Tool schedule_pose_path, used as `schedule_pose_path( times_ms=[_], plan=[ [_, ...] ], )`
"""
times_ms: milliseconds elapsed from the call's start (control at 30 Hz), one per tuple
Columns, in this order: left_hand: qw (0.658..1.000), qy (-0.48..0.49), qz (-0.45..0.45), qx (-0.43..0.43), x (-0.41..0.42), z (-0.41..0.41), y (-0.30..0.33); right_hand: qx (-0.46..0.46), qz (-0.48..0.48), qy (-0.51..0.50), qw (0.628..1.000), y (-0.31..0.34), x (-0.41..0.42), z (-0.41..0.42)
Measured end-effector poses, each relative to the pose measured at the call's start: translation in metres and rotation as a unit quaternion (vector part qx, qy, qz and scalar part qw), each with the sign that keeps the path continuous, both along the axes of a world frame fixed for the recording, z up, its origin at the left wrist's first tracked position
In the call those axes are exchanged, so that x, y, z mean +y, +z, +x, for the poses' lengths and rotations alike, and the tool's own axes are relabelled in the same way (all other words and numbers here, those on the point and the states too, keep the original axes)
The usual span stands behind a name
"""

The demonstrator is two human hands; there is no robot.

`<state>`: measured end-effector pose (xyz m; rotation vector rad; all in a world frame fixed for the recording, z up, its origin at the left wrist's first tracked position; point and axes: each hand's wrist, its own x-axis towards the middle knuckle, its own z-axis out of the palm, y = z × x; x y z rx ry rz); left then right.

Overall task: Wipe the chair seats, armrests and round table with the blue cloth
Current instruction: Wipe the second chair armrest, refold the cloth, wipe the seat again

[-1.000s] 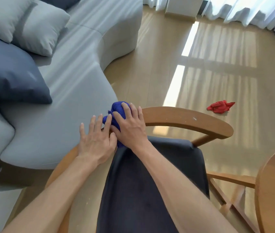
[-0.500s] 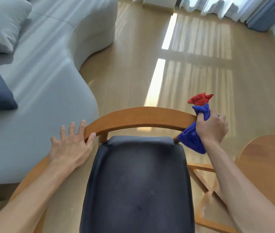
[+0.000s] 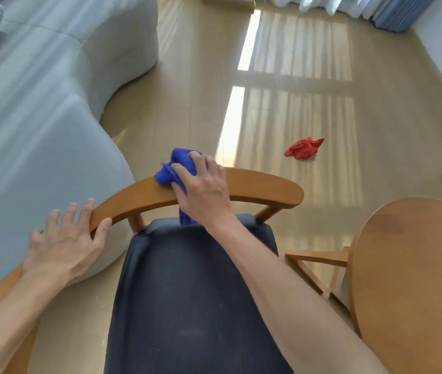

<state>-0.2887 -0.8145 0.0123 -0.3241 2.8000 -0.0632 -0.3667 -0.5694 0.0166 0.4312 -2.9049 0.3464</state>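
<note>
A wooden chair with a curved backrest rail (image 3: 263,186) and a dark seat cushion (image 3: 192,292) stands right below me. My right hand (image 3: 203,190) presses the bunched blue cloth (image 3: 178,164) onto the middle of the rail, fingers spread over it. A bit of the cloth hangs down behind the rail. My left hand (image 3: 66,244) rests on the left end of the rail, thumb under its edge, fingers straight. The round wooden table (image 3: 414,279) is at the lower right.
A grey sofa (image 3: 39,117) fills the left side, close to the chair. A crumpled red cloth (image 3: 304,148) lies on the sunlit wooden floor beyond the chair. Curtains hang at the top right.
My right hand has carried the blue cloth from the rail's right end back to its middle. My left hand has stayed on the left end of the rail.
</note>
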Motion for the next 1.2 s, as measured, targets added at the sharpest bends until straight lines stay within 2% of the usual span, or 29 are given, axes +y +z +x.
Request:
schedule_pose_path(
  times_ms=[167, 233, 333, 400, 467, 567, 633, 767, 833, 900, 933, 1067, 1200],
  plan=[
    [1.000, 0.000, 0.012, -0.004, 0.013, -0.002, 0.009, 0.003, -0.007, -0.198, 0.980, 0.008, 0.137, 0.008],
    [1.000, -0.003, 0.020, -0.006, 0.017, -0.001, 0.009, -0.017, -0.056, -0.301, 0.952, 0.005, 0.169, 0.014],
    [1.000, -0.002, 0.024, -0.009, 0.014, -0.003, 0.009, -0.036, -0.142, -0.422, 0.895, -0.001, 0.169, 0.018],
    [1.000, -0.008, 0.023, -0.010, 0.012, -0.002, 0.007, -0.003, -0.107, -0.435, 0.894, -0.001, 0.153, 0.020],
    [1.000, -0.013, 0.018, -0.011, 0.010, -0.002, 0.005, 0.031, -0.058, -0.394, 0.917, 0.005, 0.127, 0.012],
    [1.000, -0.015, 0.022, -0.014, 0.007, -0.002, 0.002, 0.011, -0.011, -0.247, 0.969, 0.007, 0.057, -0.007],
    [0.999, -0.016, 0.027, -0.021, 0.005, -0.001, 0.001, -0.003, -0.003, -0.152, 0.988, 0.007, -0.012, -0.009],
    [0.999, -0.016, 0.025, -0.028, -0.001, -0.001, 0.002, -0.007, -0.022, 0.045, 0.999, 0.003, -0.141, 0.023],
    [0.999, -0.019, 0.031, -0.023, -0.002, -0.001, 0.003, -0.009, -0.018, 0.111, 0.994, 0.000, -0.144, 0.028],
    [0.999, -0.021, 0.036, -0.027, -0.002, -0.003, 0.005, 0.000, -0.003, 0.130, 0.992, 0.000, -0.104, 0.018],
    [0.999, -0.025, 0.032, -0.033, -0.001, -0.003, 0.005, 0.006, -0.008, 0.108, 0.994, 0.001, -0.076, 0.010],
    [0.999, -0.030, 0.016, -0.041, 0.004, -0.004, 0.005, -0.002, -0.008, -0.105, 0.994, 0.009, 0.053, -0.008],
    [0.998, -0.025, 0.021, -0.045, 0.007, -0.004, 0.005, -0.019, -0.027, -0.309, 0.950, 0.007, 0.101, 0.003]
  ],
)
